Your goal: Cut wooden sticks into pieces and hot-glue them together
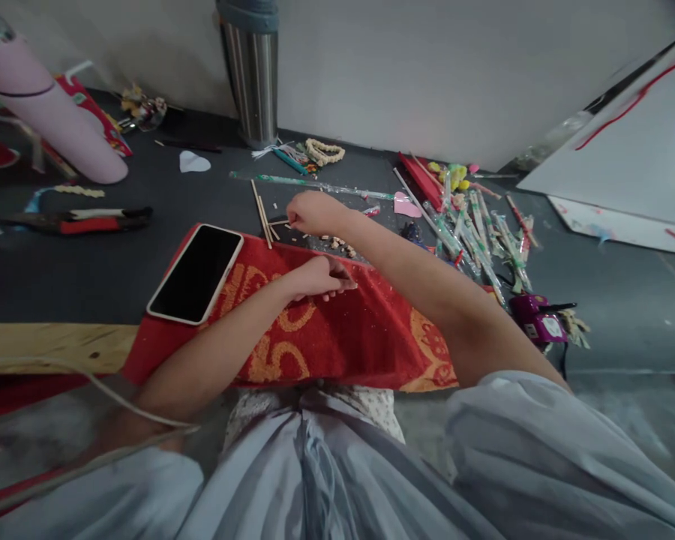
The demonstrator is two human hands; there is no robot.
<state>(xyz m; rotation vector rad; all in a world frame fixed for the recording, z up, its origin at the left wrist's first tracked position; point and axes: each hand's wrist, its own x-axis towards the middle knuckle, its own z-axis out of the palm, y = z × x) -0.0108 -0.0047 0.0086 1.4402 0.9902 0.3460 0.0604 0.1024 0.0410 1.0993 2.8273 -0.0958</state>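
My left hand [322,277] hovers over a red towel [354,337] with orange lettering. Its thumb and fingers are pinched together; whatever lies between them is too small to make out. Farther forward, my right hand [317,213] reaches across with fingertips closed and pointing down at the dark tabletop. A short thin stick [278,223] ends right by those fingertips, but I cannot tell whether they grip it. Beside it lie several longer pale wooden sticks [261,213]. Small light-coloured bits [340,244] are scattered between my hands at the towel's far edge.
On the left are a phone [196,274], pliers [84,220] and a pink bottle [61,112]. A steel flask [253,75] stands by the wall. To the right lie several plastic-wrapped sticks [472,232] and a purple device [534,319]. A pale cord [118,397] crosses the lower left.
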